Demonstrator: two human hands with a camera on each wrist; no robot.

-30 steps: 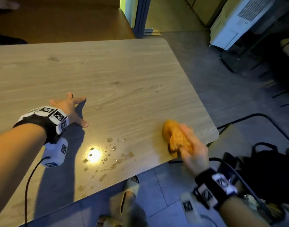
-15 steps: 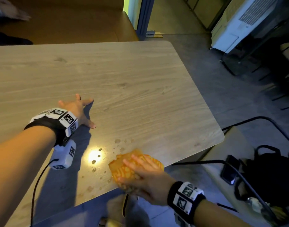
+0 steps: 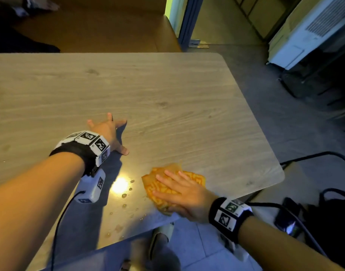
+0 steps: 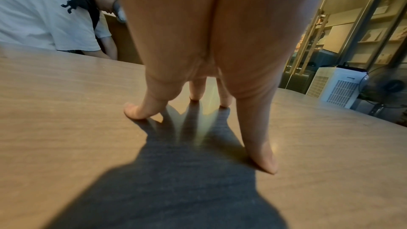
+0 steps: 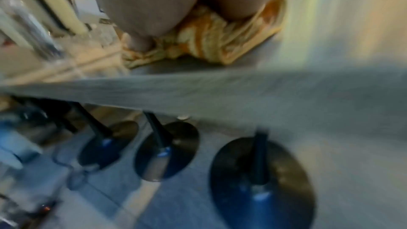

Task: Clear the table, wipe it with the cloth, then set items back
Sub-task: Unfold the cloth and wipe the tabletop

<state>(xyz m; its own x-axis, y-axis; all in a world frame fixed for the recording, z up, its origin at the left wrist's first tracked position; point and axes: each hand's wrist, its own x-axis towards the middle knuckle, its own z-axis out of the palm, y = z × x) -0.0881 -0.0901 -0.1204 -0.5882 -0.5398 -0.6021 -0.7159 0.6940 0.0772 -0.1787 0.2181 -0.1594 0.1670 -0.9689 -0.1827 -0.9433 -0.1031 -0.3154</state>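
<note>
An orange patterned cloth (image 3: 163,184) lies spread on the wooden table (image 3: 167,98) near its front edge. My right hand (image 3: 179,190) presses flat on it with straight fingers; the blurred right wrist view shows the bunched cloth (image 5: 204,41) under my palm. Water drops (image 3: 126,196) lie on the table just left of the cloth. My left hand (image 3: 109,132) rests on the tabletop further left with fingers spread. In the left wrist view its fingertips (image 4: 134,111) touch the wood and hold nothing.
A white appliance (image 3: 304,30) stands on the floor at the back right. Black cables and a bag (image 3: 328,218) lie right of the table. Round table bases (image 5: 262,178) stand on the floor below. Another person (image 4: 44,11) sits across the table.
My right hand carried the cloth from the table's right edge leftward onto the water drops, flattened onto it, then slid a little back to the right. The left hand stayed put.
</note>
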